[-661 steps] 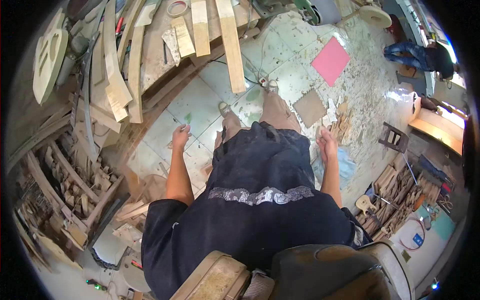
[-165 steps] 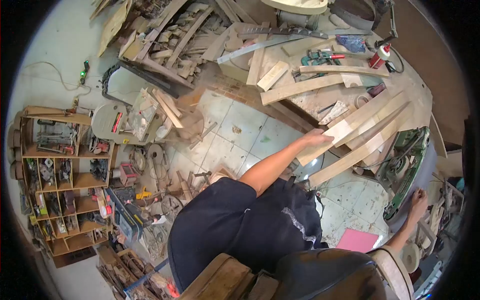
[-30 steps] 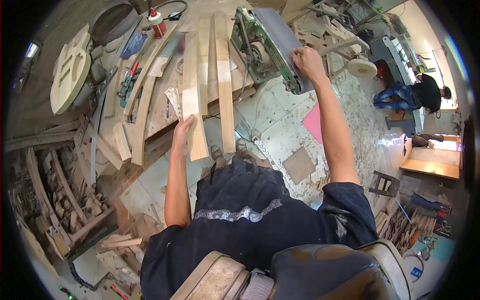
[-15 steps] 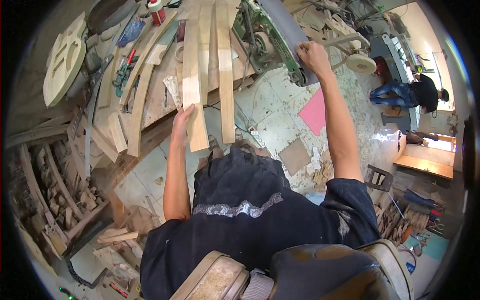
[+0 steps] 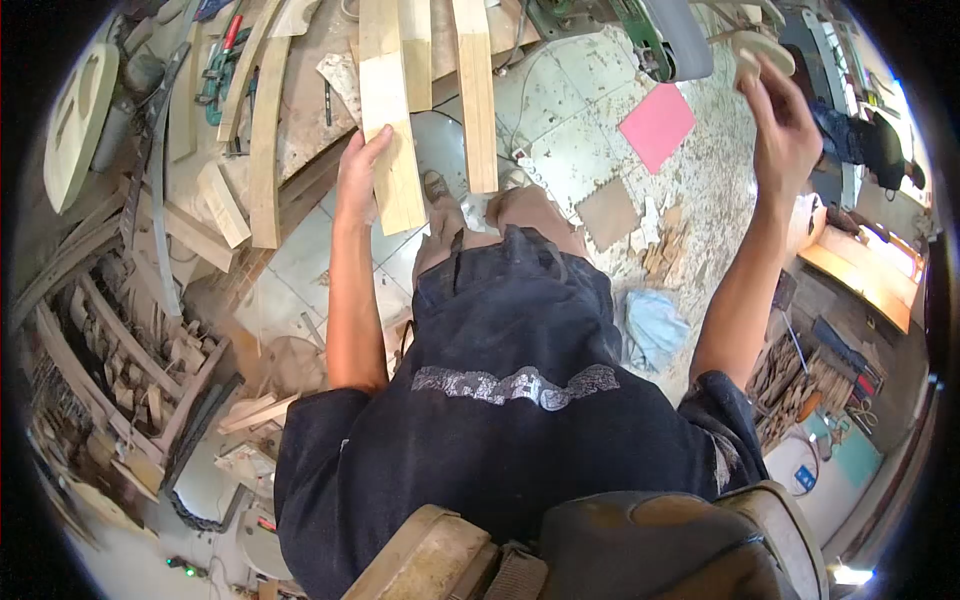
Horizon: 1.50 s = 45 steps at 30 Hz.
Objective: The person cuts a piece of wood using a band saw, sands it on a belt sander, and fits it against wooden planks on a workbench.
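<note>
My left hand [image 5: 362, 172] is closed around the near end of a pale wooden strip [image 5: 393, 135], thumb on top. The strip extends over the workbench [image 5: 310, 110]. Just right of it lie a shorter strip [image 5: 417, 60] and a longer one [image 5: 476, 110], both overhanging the bench edge. My right hand [image 5: 782, 125] is raised at the upper right, its fingers partly spread and nothing visible in it. Behind its fingertips is a pale round disc [image 5: 768, 48]. The belt sander [image 5: 675, 40] stands left of that hand.
A pink square [image 5: 657, 127] and a brown square [image 5: 607, 214] lie on the floor, near a light blue cloth [image 5: 655, 328]. Wood scraps [image 5: 130, 360] fill a frame at left. Another person [image 5: 880, 150] is at the far right.
My right hand has moved away from the sander belt, outward to the right, and its fingers have loosened. My left hand still holds the strip. The view has shifted, so the bench appears higher.
</note>
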Available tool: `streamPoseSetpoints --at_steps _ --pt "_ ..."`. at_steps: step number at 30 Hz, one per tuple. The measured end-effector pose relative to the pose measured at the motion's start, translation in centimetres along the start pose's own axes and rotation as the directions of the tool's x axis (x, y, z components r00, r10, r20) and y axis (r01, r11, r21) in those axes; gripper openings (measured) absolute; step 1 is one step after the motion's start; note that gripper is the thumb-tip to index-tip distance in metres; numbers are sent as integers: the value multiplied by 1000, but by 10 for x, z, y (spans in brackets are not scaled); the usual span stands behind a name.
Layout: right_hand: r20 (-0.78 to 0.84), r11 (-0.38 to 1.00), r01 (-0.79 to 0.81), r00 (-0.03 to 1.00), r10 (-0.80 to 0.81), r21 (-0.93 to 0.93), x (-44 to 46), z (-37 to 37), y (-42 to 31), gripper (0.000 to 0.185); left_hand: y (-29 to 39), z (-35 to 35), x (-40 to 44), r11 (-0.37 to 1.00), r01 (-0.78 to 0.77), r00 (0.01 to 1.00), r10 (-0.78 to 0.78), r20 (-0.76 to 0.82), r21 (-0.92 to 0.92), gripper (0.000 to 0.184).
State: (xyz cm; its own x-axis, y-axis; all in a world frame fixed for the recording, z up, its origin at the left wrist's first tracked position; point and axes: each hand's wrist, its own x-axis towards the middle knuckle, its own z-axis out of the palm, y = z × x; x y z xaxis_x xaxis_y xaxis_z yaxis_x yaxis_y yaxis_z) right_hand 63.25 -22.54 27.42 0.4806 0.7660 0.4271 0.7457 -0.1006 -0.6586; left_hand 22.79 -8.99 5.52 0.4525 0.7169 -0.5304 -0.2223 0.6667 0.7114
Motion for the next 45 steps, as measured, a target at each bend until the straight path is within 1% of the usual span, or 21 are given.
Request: streamPoseSetpoints --at_steps 2,3,5,6,7,8,10,13,16,19,21,23,25,27,32,35,37,39,41,43,45 --pt "3 986 -148 989 148 -82 -41 -12 -9 34 -3 -5 4 1000 12 1000 -12 20 -2 35" --pt "1 975 -217 976 217 -43 -63 -20 1 36 -4 -8 6 1000 14 1000 -14 28 -2 35" --pt "-30 897 -429 903 428 -111 -107 -31 11 36 -2 -6 5 1000 16 1000 -16 8 4 35" --pt "-52 889 -456 890 454 -50 -140 -39 46 37 -2 -4 4 1000 17 1000 -17 -1 8 36" --pt "-68 827 -548 836 544 -125 -162 -43 52 40 -2 -4 4 1000 21 1000 -21 -4 11 36" --pt "-91 808 -588 808 582 -51 -187 -42 62 41 -1 -4 4 1000 24 1000 -24 -6 14 36" --pt "-81 698 -716 696 714 -3 -233 -42 82 41 -2 -3 5 1000 30 1000 -30 -2 9 36" --pt "-51 618 -786 617 785 2 -276 -39 91 45 -4 -5 7 999 39 999 -39 -10 6 34" --pt "-11 554 -824 557 831 116 -291 -31 91 46 -3 -9 8 998 43 999 -44 -18 -37 34" --pt "62 584 -792 602 796 178 -289 -18 99 45 0 -8 6 998 25 999 -23 34 -64 31" --pt "105 616 -772 633 767 156 -273 -4 94 43 4 -9 5 999 34 998 -32 44 -42 32" --pt "149 664 -723 690 708 191 -249 15 66 42 6 -9 4 999 33 998 -31 62 -24 36" --pt "213 705 -693 719 661 152 -222 33 31 39 9 -10 3 1000 14 996 -13 84 -4 39" --pt "300 734 -659 742 600 163 -205 48 7 36 10 -11 2 998 25 996 -20 82 -57 43" --pt "389 777 -589 784 483 224 -183 73 -27 33 21 -7 -5 980 0 991 27 132 -200 50" --pt "485 681 -659 731 480 318 -166 110 -40 37 19 -11 -7 968 -33 984 75 159 -249 51" --pt "602 578 -733 655 457 359 -158 147 -51 39 15 -15 -4 970 -49 982 90 163 -239 51" --pt "707 529 -764 601 373 370 -154 187 -56 40 8 -18 -2 974 -10 984 50 170 -226 48" --pt "759 461 -818 532 374 346 -145 218 -70 38 6 -16 -4 979 -7 985 42 167 -203 44" --pt "767 422 -824 534 357 377 -143 244 -67 36 6 -12 -8 985 -46 986 72 149 -169 40" --pt "776 389 -831 531 340 398 -148 260 -60 34 2 -14 -6 993 -28 988 44 150 -112 41"
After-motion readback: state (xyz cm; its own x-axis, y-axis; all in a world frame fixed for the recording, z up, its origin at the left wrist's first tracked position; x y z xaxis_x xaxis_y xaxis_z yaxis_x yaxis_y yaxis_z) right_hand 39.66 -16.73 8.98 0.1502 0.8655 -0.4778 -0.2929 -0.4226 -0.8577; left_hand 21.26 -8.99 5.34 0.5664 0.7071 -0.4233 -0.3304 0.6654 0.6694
